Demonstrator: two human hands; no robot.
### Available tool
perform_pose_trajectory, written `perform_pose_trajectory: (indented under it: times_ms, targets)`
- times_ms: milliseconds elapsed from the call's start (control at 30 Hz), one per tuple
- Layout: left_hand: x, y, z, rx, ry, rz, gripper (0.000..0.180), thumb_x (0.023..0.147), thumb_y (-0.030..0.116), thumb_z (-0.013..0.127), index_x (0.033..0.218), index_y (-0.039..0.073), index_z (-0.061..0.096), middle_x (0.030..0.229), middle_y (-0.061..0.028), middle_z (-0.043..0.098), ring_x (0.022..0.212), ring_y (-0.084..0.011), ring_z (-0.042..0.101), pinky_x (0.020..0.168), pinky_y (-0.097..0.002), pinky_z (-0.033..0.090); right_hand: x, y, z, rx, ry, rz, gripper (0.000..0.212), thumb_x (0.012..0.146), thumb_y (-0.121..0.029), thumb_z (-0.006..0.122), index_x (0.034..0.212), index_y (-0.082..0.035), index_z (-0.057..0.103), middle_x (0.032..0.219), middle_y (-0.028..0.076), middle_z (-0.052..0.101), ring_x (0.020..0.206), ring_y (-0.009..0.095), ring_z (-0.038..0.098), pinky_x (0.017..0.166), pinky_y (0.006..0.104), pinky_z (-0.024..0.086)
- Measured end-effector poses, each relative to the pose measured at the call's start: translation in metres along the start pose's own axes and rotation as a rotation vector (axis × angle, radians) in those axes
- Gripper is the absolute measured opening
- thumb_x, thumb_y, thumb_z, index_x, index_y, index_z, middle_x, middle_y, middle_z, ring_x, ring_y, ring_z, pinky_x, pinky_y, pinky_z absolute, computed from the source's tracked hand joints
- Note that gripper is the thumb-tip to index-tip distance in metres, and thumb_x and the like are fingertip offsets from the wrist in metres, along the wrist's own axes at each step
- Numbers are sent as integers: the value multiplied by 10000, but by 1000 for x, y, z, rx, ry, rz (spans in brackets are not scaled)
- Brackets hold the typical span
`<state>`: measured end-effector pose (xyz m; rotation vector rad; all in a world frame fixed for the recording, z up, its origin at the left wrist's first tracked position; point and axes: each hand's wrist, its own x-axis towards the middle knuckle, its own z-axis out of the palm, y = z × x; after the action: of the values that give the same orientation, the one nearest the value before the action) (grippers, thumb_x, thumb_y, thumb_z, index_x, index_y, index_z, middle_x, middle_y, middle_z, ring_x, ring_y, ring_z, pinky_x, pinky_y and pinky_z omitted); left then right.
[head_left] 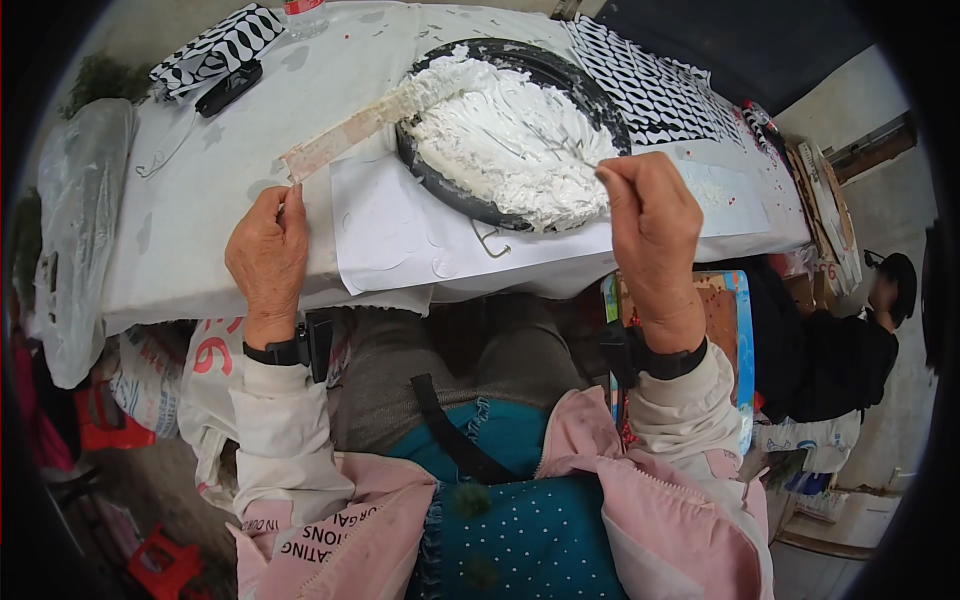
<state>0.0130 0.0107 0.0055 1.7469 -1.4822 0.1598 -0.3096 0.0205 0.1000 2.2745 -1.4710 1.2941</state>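
Observation:
A round black basin [425, 185] on the table holds a heap of thick white paste [520, 140]. A flat, paste-smeared stick [350, 132] leans over its left rim. My left hand [268, 250] is closed in a pinch just below the stick's outer end; whether anything is between the fingertips I cannot make out. At the basin's right rim, my right hand [655, 225] pinches thumb and finger together beside the paste. What it grips is too small or hidden to tell. A thin bent wire hook [490, 243] shows below the basin's near rim.
White sheets [380, 235] lie under the basin on the white-covered table [220, 225]. Black-and-white patterned cloth [650, 85] is behind it, a dark phone-like object [230, 88] at far left. A plastic bag [85, 240] hangs at the left edge; a blue-edged tray [742, 345] stands below right.

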Motion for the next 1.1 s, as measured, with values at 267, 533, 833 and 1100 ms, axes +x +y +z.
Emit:
perform_pose_trajectory:
  times_ms: [267,533,833,1100]
  targets:
    - [-1,1,-1,5,8,9,168,896,241,637,848,82,659,640,-89,613,565,-275,588,531,-359,441,-2,16,3,-151,-110,-64,65,837,-1,673,843,-10,609,755,92,605,631,205,576,578,292,455]
    - [-1,1,-1,-5,10,16,173,900,237,635,848,75,660,632,-91,602,557,-269,574,534,-354,440,0,9,5,70,22,34,101,831,-13,685,840,-33,587,735,101,595,591,245,555,551,324,450]
    - [-2,1,-1,-9,20,21,179,899,237,637,833,72,660,627,-91,595,551,-266,566,532,-350,437,-5,18,9,-244,-123,9,135,857,-83,688,806,-18,580,709,125,602,592,288,560,552,349,444]
    - [-1,2,0,-4,15,12,169,896,230,639,831,75,658,629,-90,598,555,-265,572,534,-351,438,-1,13,3,-372,-179,-3,173,850,-112,691,777,-22,562,692,137,586,595,330,561,546,387,442]
